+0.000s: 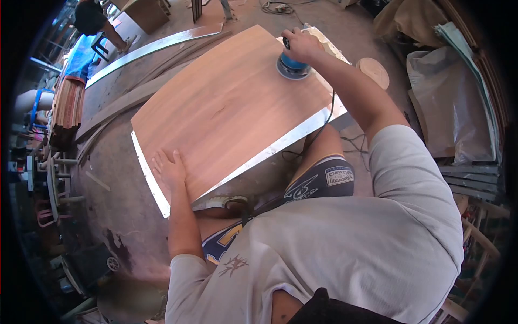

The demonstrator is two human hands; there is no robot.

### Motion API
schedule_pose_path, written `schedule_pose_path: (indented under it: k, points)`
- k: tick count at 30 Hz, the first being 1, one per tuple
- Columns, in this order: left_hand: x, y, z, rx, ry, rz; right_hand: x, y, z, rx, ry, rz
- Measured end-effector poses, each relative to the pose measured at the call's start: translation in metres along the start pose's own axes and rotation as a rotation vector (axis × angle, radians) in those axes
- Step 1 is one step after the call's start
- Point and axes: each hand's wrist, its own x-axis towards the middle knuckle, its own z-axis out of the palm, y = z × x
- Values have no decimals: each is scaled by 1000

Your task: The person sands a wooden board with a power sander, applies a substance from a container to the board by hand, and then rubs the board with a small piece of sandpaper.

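A wide reddish-brown wooden panel (221, 102) lies in front of me on a larger white-edged board (291, 141), whose rim shows along the near and left sides. My right hand (303, 45) is wrapped round the top of a blue orbital sander (293, 66). The sander's round pad rests on the panel near its far right corner. From the sander a dark cord (328, 116) runs down over the board's edge towards my legs. My left hand (169, 167) lies flat with fingers spread on the panel's near left corner, holding nothing.
Long planks (129, 100) and a pale strip (156, 51) lie on the floor at the left. A round wooden disc (373, 73) is right of the board. Plastic-wrapped sheets (453, 102) lean at the far right. A person's leg (114, 38) shows at upper left.
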Motion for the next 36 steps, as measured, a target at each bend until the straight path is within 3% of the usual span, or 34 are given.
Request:
schedule_pose_path:
  k: [5,11,14,20,25,29,36]
  points:
    - [3,1,0,-24,5,-7,2,3,1,-6,58,51]
    - [4,-4,8,-18,18,9,-25,6,1,-33,21,-52]
    - [1,-6,6,-17,23,12,-17,6,-1,-22,1,72]
    - [3,-1,5,-58,31,6,-42,-2,-8,-47,-2,-21]
    - [2,-10,10,-81,62,29,-27,11,8,-6,102,21]
    - [2,-1,1,-8,52,11,-43,8,-1,-43,16,-43]
    - [1,-10,12,-88,82,47,-24,17,4,-26,55,39]
